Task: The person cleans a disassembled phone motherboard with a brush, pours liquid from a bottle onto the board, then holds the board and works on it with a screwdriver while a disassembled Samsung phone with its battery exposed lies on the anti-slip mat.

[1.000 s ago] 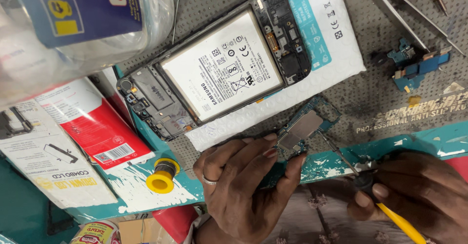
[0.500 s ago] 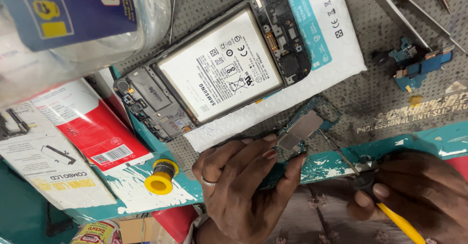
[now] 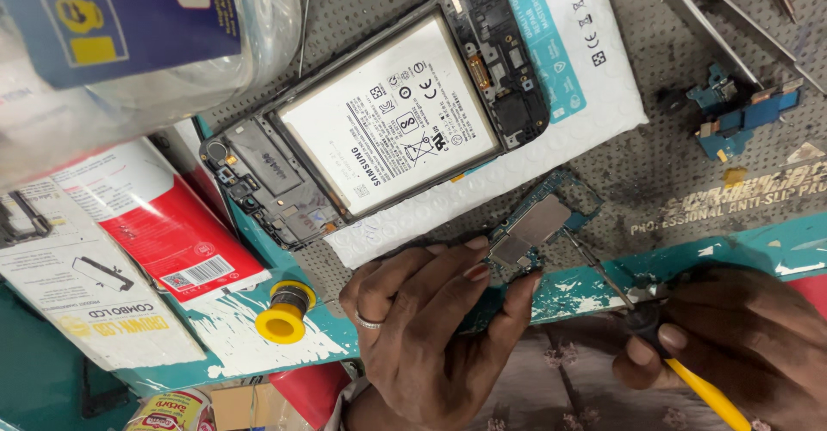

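A: At the near edge of the mat, left hand [image 3: 422, 336]: fingers [image 3: 469, 269] curled round and pinching the small circuit board [image 3: 538, 224], ring on one finger. Board tilted, far end resting on the grey perforated mat [image 3: 680, 164].

B: Right hand [image 3: 741, 345]?

A: Fingers closed round a tool with a dark collar and yellow handle [image 3: 698, 388]. Thin metal tip [image 3: 599, 263] runs up to the board's near edge; cannot tell if it touches.

B: Just beyond the fingertips?

A: White padded pouch with a teal label strip [image 3: 551, 52], on the mat. On it lies the opened phone frame [image 3: 379, 112], white battery showing, set diagonally. Apart from the board.

B: Further right?

A: Small blue connector boards [image 3: 741, 117], well apart. Tweezers [image 3: 715, 18] beyond them, red-handled tool at the top corner.

B: Left of the left hand?

A: Yellow-capped small bottle [image 3: 282, 312] lying on its side, near. Past it, a red-and-white flat box [image 3: 155, 224] with a barcode, and a white box [image 3: 77, 302] beside it. Far corner: clear plastic jar with a dark blue label [image 3: 138, 18], blurred, overhanging the boxes.
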